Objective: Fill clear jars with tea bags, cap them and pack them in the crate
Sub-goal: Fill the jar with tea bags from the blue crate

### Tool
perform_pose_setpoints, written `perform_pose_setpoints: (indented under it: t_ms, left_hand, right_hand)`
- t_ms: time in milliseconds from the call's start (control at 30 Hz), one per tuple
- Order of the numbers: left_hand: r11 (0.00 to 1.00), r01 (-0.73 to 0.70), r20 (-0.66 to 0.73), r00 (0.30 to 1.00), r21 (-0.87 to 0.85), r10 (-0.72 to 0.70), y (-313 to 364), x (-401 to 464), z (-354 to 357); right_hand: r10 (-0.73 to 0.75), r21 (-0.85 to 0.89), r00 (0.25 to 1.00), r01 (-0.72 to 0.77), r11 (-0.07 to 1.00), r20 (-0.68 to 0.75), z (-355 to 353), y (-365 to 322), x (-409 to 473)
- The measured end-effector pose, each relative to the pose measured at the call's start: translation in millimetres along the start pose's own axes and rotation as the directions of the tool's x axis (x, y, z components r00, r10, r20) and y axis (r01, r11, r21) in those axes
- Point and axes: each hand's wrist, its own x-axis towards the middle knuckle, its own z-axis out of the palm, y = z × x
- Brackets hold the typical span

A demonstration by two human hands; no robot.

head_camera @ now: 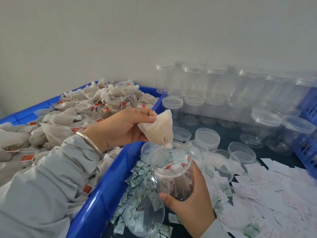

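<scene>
Fingers [149, 117] of the left hand [123, 126]: pinched shut on one tea bag [158, 128] at its upper corner; the bag hangs with its lower tip just at the mouth of the open jar [171, 170]
Right hand [190, 201]: wrapped around the open jar from below and to the right, thumb across its near wall; jar tilted toward the left hand, uncapped, several tea bags with red tags already inside
Left wrist: silver bangle [89, 141], grey sleeve [44, 177]
Blue bin [103, 191]: at left, heaped with loose tea bags [103, 98]
Surface [228, 133]: dark; loose clear lids [207, 137] just beyond the held jar; small green-and-white sachets [137, 179] beneath it; white paper slips [274, 194] scattered at right
Empty capped jars [214, 93]: stacked rows along the wall, rear right
Blue crate [308, 134]: at the far right edge, partly out of view
</scene>
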Motion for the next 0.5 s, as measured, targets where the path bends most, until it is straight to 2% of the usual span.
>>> perform_pose_setpoints:
  t_ms: [100, 200, 367, 500]
  left_hand:
    - [0.993, 0.014, 0.079, 0.997, 0.116, -0.023, -3.9, -1.8, 10.7]
    - [0.951, 0.005, 0.078, 0.996, 0.310, -0.031, -9.0, -1.8, 17.2]
    - [0.735, -0.081, 0.100, 0.995, 0.673, 0.017, -9.0, -3.4, 25.8]
    - [0.610, -0.078, 0.086, 0.996, 0.789, 0.016, -11.2, -3.9, 30.9]
  right_hand:
    - [0.005, -0.015, 1.000, -0.005, 1.000, -0.012, 1.0, 0.1, -0.1]
    - [0.007, -0.034, 1.000, -0.007, 0.999, -0.020, 1.4, 0.3, -0.1]
    - [-0.007, -0.043, 0.999, 0.005, 0.999, -0.035, 2.0, 2.9, 0.8]
    - [-0.004, -0.017, 0.999, 0.003, 1.000, -0.045, 3.2, 4.5, 1.3]
